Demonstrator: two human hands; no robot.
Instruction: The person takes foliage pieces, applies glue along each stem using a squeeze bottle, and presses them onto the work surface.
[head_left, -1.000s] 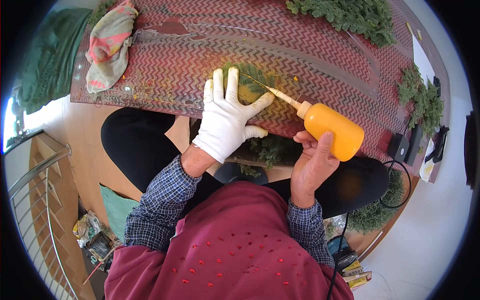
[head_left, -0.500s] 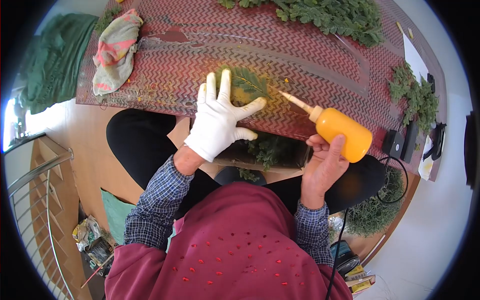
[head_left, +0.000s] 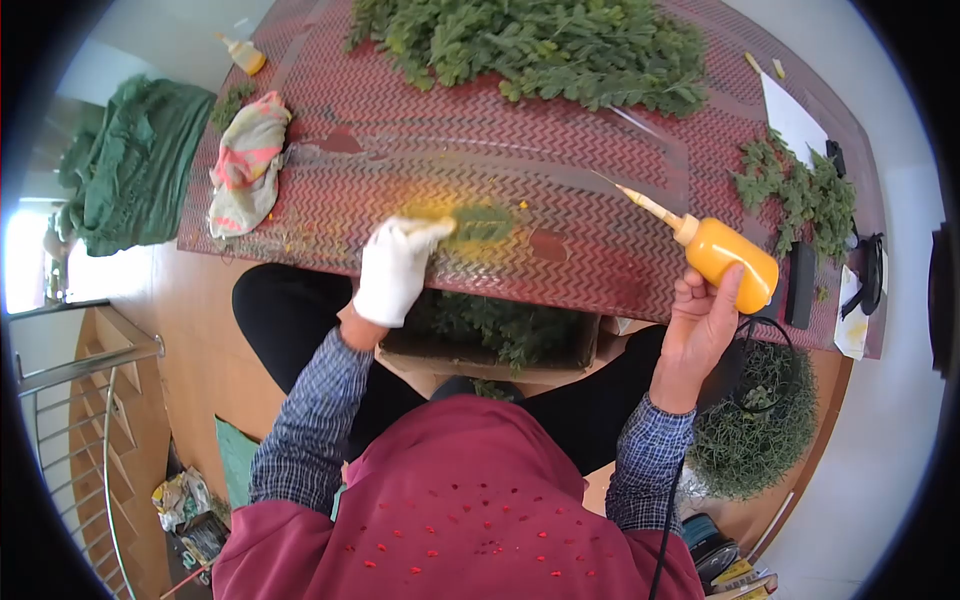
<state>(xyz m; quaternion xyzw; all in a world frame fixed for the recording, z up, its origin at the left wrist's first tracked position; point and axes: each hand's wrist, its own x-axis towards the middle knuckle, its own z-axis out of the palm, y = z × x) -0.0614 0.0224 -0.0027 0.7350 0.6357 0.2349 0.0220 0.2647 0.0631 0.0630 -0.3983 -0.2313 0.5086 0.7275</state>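
Note:
My left hand [head_left: 393, 272], in a white glove with yellow-stained fingertips, is closed in a pinch at the left end of a small flat green leaf sprig [head_left: 483, 225]. The sprig is just above or on a yellow-smeared part of the table, slightly blurred. My bare right hand [head_left: 702, 325] grips a squeeze bottle [head_left: 735, 262] of yellow-orange liquid. Its long thin nozzle points up and left, well apart from the sprig.
A big pile of green sprigs [head_left: 540, 50] lies at the back of the zigzag-patterned table [head_left: 400, 130]. A stained cloth [head_left: 250, 165] and a small bottle [head_left: 245, 56] are at left. Sprigs [head_left: 800, 195] and a dark box [head_left: 801, 285] lie at right. Below the edge, a cardboard box [head_left: 580, 365] holds greenery.
My left hand has gone from spread fingers over the sprig to a pinch at its left end. My right hand has moved right with the bottle. The view has shifted.

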